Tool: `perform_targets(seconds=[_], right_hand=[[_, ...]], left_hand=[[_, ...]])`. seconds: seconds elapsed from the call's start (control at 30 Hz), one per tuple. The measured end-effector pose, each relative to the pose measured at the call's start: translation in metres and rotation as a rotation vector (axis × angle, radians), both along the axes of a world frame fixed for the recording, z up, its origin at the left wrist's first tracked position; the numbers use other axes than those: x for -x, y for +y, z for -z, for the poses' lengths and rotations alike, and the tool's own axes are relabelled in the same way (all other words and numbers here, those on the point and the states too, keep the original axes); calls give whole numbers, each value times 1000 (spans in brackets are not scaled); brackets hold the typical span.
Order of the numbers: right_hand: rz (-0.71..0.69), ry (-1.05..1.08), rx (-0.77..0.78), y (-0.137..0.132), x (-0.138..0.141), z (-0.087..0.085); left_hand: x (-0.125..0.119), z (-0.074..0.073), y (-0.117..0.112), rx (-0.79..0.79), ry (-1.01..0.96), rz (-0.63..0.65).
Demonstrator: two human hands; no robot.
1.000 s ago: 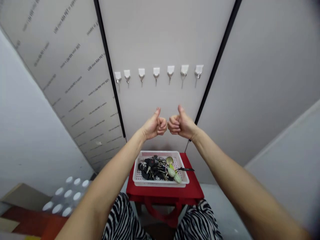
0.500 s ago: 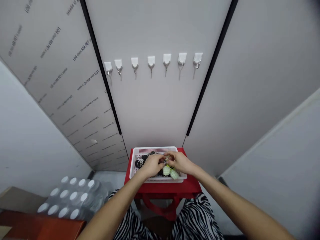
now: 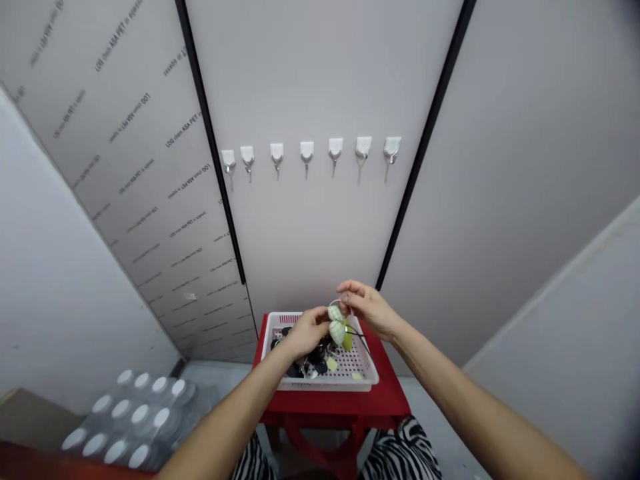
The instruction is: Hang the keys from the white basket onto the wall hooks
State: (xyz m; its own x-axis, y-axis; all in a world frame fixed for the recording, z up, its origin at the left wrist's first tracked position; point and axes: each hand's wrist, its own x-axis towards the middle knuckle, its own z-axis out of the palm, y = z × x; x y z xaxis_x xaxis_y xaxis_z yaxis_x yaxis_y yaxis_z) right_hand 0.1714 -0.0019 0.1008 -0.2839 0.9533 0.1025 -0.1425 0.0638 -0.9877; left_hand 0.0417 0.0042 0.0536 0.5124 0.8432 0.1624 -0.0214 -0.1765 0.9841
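A white slotted basket sits on a red stool against the wall and holds a dark tangle of keys and fobs. Just above the basket, my left hand and my right hand both pinch a keyring with pale green checked charms. The charms hang between my fingers, lifted clear of the pile. My right fingers grip the ring at its top; my left fingers close on it from the left side.
Several white wall hooks run in a row on the grey panel above, all bare. A shrink-wrapped pack of white-capped bottles stands on the floor at the left. Black vertical strips divide the wall panels.
My hands went from thumbs-up in front of the wall down into the basket, then rose a little with the green-charmed keyring pinched between them.
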Motion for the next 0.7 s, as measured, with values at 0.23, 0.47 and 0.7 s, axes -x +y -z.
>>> perform_targets(seconds=[0.23,0.47,0.7], right_hand=[[5,245,19,7,-6,-30],[45,340,-4,13,-11,-43],[111,165,-52,14,-25,-39]], left_hand=[[-2,-31,8,154,-214,-58],[-12,-45,15,227,-236,-80],[-3,-70,29,159,-238,-217]])
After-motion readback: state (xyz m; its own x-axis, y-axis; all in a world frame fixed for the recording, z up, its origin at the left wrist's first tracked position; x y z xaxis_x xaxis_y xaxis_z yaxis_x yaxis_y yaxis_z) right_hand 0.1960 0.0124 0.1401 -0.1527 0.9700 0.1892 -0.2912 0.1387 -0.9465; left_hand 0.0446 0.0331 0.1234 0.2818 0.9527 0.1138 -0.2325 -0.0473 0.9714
